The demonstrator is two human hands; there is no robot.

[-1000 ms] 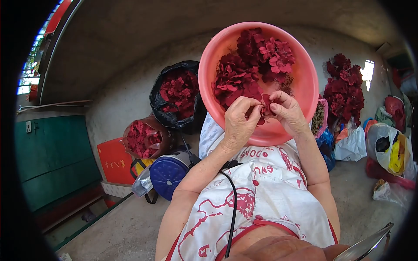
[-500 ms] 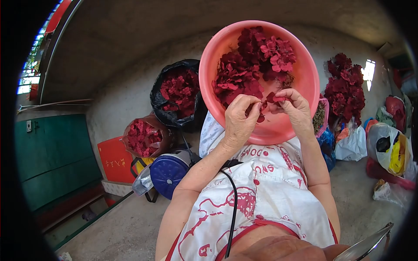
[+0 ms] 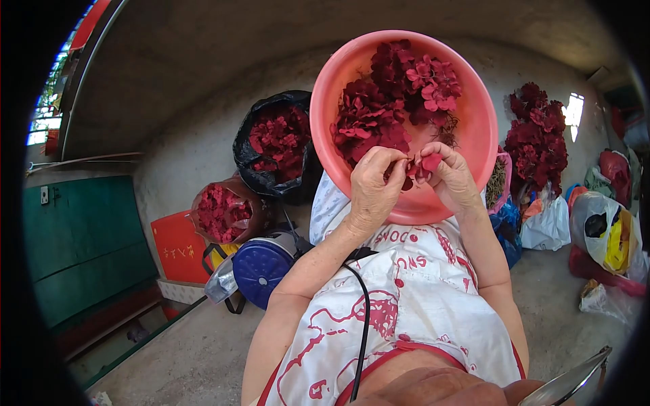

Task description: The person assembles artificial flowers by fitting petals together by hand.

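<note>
A pink plastic basin (image 3: 470, 135) rests on my lap, holding a heap of dark red and pink fabric flowers (image 3: 396, 95). Over its near side my left hand (image 3: 371, 189) pinches a small dark red flower piece (image 3: 407, 172) between fingertips. My right hand (image 3: 450, 177) is closed on a red petal (image 3: 431, 162) right beside it. The fingertips of both hands nearly touch. I wear a white apron with red print (image 3: 406, 298).
A black bag (image 3: 277, 145) and a brown bag (image 3: 223, 213) full of red flowers stand at the left, with a blue round container (image 3: 261, 267) and an orange box (image 3: 177, 247) below. A pile of red flowers (image 3: 535, 139) and plastic bags (image 3: 602, 230) lie at the right.
My right hand pulled a petal away from the piece, lifting a little, then came back down close to my left hand. The left hand and basin barely moved.
</note>
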